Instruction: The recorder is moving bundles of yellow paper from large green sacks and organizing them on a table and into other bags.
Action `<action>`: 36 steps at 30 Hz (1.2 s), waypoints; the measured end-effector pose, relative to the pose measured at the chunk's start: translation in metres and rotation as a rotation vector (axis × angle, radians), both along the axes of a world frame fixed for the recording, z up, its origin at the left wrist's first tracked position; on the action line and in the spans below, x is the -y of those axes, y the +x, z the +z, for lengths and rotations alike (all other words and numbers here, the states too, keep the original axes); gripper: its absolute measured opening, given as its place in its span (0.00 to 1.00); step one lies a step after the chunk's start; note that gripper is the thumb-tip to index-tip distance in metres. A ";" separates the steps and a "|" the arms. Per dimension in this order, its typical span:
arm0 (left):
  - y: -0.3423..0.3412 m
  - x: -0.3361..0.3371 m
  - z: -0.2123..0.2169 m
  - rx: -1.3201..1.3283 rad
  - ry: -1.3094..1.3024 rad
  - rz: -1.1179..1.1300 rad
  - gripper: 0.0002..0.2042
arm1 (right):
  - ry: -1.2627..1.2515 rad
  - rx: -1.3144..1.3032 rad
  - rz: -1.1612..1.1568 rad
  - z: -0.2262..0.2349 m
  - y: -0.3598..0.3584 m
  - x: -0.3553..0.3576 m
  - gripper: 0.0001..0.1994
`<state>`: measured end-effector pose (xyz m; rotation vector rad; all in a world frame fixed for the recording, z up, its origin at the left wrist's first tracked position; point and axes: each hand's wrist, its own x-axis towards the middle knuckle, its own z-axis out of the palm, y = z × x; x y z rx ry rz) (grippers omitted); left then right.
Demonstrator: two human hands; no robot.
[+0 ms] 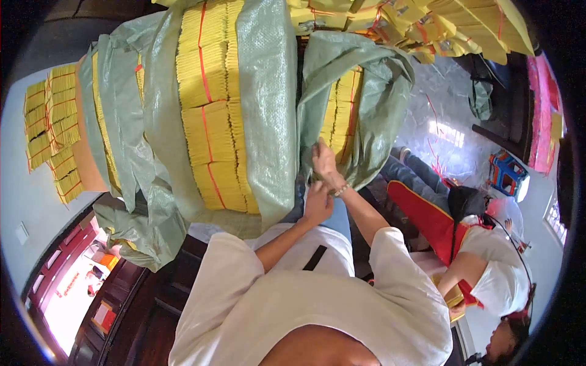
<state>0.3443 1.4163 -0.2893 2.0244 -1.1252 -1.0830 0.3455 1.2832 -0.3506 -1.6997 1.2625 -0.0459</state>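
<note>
A green woven sack (384, 116) stands in front of me with its mouth folded open, and stacked yellow paper bundles (342, 116) tied with red string show inside. At the near left rim of this sack my right hand (325, 163), with a bracelet at the wrist, is closed on the fabric. Just below it, close to the right wrist, my left hand (318, 202) is closed at the sack's lower edge; its fingertips are partly hidden. Left of them is a larger green woven sack (268, 110), packed with rows of yellow paper bundles (207, 128) bound by red strings.
More yellow bundles (55, 122) are stacked at the far left, and loose yellow paper pieces (427, 24) lie heaped across the back. On the right a co-worker (488, 262) in a white top sits beside a blue plastic stool (508, 174). Dark wooden furniture (165, 305) stands at lower left.
</note>
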 end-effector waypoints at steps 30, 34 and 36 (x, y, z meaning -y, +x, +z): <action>0.066 -0.120 0.077 -0.875 0.160 0.478 0.19 | -0.290 0.402 -0.241 0.106 -0.041 -0.124 0.10; 0.121 -0.175 0.130 -0.847 0.154 0.346 0.14 | -0.267 0.590 -0.417 0.151 -0.028 -0.144 0.09; 0.162 -0.202 0.155 -0.800 0.063 0.328 0.14 | -0.287 0.576 -0.358 0.178 -0.016 -0.151 0.08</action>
